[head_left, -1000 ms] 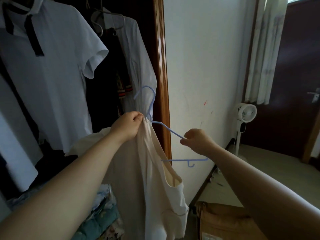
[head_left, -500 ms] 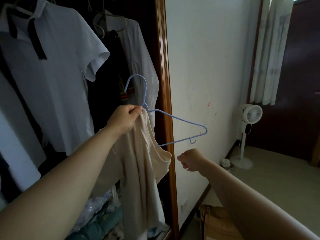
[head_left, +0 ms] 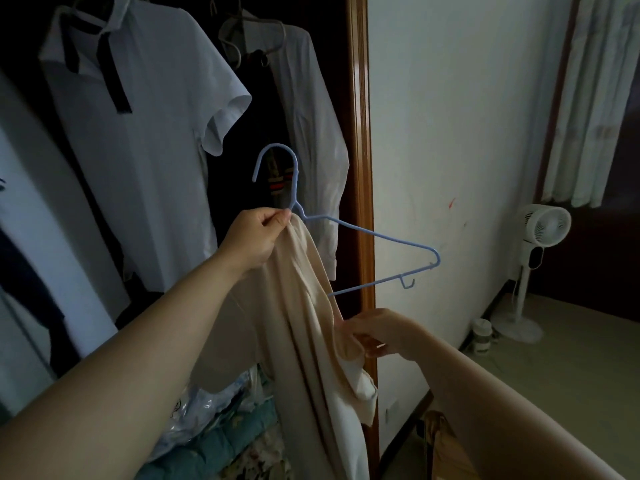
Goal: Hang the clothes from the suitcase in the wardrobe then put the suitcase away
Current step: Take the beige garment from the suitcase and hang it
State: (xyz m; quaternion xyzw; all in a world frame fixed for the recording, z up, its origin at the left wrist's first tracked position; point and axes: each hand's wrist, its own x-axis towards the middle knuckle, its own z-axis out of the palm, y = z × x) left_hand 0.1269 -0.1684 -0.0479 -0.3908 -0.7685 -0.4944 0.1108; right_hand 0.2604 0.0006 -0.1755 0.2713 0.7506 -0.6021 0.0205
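Wardrobe (head_left: 360,133), left half of frame: open; a white polo shirt (head_left: 138,133) and a white long-sleeved shirt (head_left: 311,133) are already hung.

Beige garment (head_left: 304,323), centre: half threaded on the blue hanger (head_left: 367,237), whose right arm is bare; not yet hung.

Suitcase (head_left: 440,441), tan, bottom edge: partly seen, judged not yet put away.

Left hand (head_left: 256,237), centre: pinched on hanger neck and cloth.

Right hand (head_left: 384,334), lower centre: closed on the garment's neckline.

white pedestal fan (head_left: 540,237) by wall; curtain (head_left: 588,98) above; cup (head_left: 482,336) beside fan base
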